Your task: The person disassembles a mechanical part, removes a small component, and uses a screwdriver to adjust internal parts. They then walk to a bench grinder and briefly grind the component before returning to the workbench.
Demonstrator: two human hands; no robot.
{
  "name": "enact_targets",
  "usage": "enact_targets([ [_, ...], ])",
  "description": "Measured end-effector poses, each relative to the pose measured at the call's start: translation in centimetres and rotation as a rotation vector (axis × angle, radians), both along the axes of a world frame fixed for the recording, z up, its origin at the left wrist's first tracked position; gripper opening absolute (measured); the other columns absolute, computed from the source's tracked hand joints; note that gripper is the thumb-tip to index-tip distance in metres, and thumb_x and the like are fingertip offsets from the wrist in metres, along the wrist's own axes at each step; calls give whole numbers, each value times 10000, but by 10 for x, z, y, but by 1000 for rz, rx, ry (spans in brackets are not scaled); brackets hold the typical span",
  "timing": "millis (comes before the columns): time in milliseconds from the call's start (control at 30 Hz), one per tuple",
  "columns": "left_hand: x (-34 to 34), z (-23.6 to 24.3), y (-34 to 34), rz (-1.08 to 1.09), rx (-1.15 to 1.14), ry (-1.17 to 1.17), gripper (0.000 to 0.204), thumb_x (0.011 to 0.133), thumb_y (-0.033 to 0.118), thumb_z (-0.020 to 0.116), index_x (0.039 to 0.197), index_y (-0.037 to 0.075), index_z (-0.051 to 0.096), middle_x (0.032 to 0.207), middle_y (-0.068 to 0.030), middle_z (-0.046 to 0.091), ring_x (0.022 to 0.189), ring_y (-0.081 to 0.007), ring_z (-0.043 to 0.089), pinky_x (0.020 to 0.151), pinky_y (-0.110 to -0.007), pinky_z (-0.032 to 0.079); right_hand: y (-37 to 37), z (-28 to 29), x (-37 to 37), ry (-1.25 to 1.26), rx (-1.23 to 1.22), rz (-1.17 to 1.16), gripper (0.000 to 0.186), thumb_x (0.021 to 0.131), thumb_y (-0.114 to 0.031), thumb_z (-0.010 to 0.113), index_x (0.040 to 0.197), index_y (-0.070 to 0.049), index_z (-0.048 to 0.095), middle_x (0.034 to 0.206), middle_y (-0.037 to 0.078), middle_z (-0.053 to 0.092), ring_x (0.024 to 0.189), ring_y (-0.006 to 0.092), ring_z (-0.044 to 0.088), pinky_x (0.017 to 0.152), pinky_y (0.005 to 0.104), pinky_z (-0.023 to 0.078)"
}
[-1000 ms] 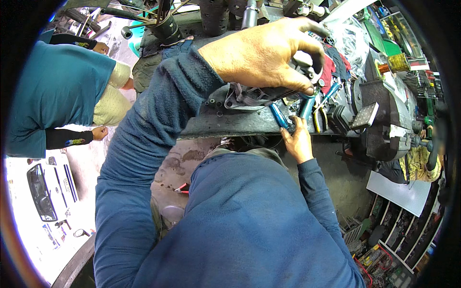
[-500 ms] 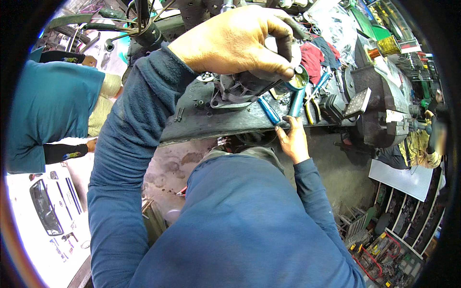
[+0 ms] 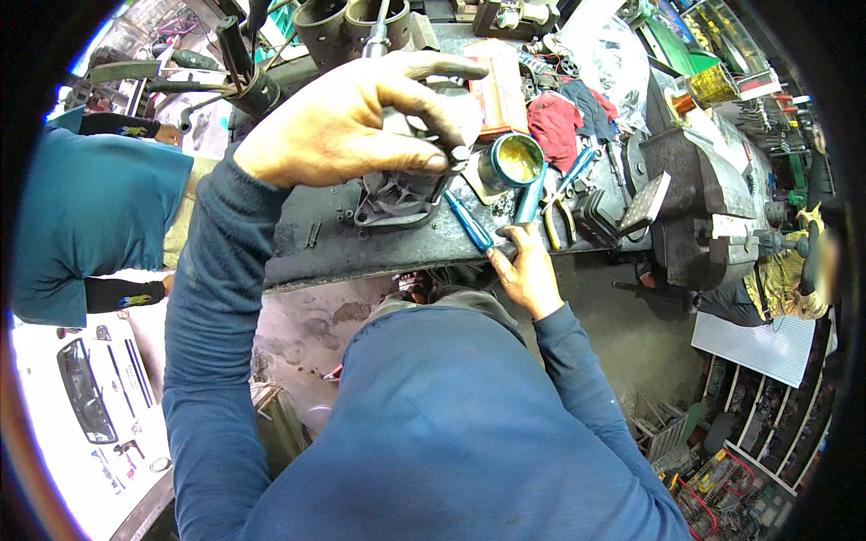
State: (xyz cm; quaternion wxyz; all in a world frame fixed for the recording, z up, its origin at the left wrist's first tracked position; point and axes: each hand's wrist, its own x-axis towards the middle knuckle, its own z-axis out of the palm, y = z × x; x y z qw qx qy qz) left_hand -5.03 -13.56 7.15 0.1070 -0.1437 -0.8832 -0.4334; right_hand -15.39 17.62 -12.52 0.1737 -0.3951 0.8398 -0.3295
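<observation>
My left hand (image 3: 370, 117) is raised over the bench, thumb and fingers closed on a small dark metal piece (image 3: 460, 155), its exact kind too small to tell. Under it stands a grey cast metal housing (image 3: 397, 200), partly hidden by the hand. An open can of yellowish grease (image 3: 518, 160) is just right of the fingertips. My right hand (image 3: 526, 270) is at the bench's front edge, its fingers curled on the near end of a blue handle (image 3: 530, 200). Left of that hand lies another blue tool handle (image 3: 469, 222).
Yellow-and-black pliers (image 3: 561, 225) and a red cloth (image 3: 552, 126) lie to the right on the bench (image 3: 316, 261). A large vise (image 3: 704, 198) bounds the right end. Metal cylinders (image 3: 347, 32) stand behind. Another person (image 3: 99, 207) stands at left.
My left hand has moved left with the small metal piece, from over the grease can to above the housing. The can now shows fully. My right hand keeps its place at the blue handle.
</observation>
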Motion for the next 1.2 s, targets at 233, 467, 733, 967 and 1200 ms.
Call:
enact_targets([
  [233, 6, 5, 13, 167, -45, 82, 211, 703, 102, 911, 881, 78, 799, 1463, -182, 601, 1405, -332, 516, 1180, -465, 378, -5, 24, -23, -76, -62, 121, 332, 891, -186, 760, 1134, 19, 666, 1038, 215, 643, 949, 399, 668, 835, 450, 538],
  [467, 13, 3, 13, 187, 13, -26, 240, 693, 98, 925, 884, 52, 787, 1381, -164, 647, 1338, -305, 570, 1137, -430, 422, -30, 41, -32, -77, -76, 353, 291, 910, -191, 740, 1109, 12, 673, 934, 188, 666, 879, 366, 681, 794, 438, 541],
  [733, 15, 9, 5, 176, -151, 78, 235, 823, 199, 844, 1026, 92, 798, 1345, -144, 688, 1275, -310, 619, 1095, -422, 469, -31, 35, -17, -55, -64, 375, 280, 905, -185, 740, 1103, 3, 678, 917, 173, 671, 888, 361, 673, 797, 436, 536],
  [967, 13, 21, 8, 136, 129, 120, 218, 816, 12, 823, 1028, 26, 774, 1366, -206, 661, 1241, -271, 637, 1014, -376, 517, -8, 35, -9, -122, -28, 300, 280, 892, -172, 754, 1081, 24, 688, 911, 182, 678, 852, 352, 679, 781, 430, 539],
  [1200, 114, -64, 67, 472, 846, 345, 278, 802, 152, 836, 1012, -1, 737, 1001, -100, 684, 909, -180, 637, 805, -305, 513, -29, 78, 16, -474, -137, 531, 219, 954, -144, 719, 1088, 28, 707, 942, 137, 724, 866, 245, 705, 793, 360, 557],
])
